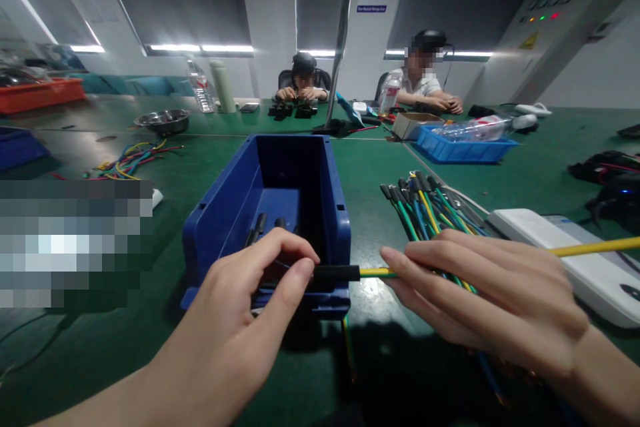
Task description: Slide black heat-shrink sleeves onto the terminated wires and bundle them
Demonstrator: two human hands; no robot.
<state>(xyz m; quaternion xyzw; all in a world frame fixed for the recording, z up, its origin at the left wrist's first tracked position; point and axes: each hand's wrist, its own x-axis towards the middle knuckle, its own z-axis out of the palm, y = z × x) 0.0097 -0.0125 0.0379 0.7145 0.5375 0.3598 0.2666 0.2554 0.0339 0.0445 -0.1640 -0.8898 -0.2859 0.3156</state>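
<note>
My left hand pinches a short black sleeve between thumb and fingers, in front of a blue bin. The sleeve sits on the end of a yellow wire that runs off to the right. My right hand grips that wire just right of the sleeve. Several more black sleeves lie inside the bin. A bundle of green, yellow and blue wires with black sleeved ends lies on the table behind my right hand.
A white flat device lies at right. Loose coloured wires and a metal bowl sit at back left, a blue tray at back right. Two people sit at the far side of the green table. A metal post rises mid-table.
</note>
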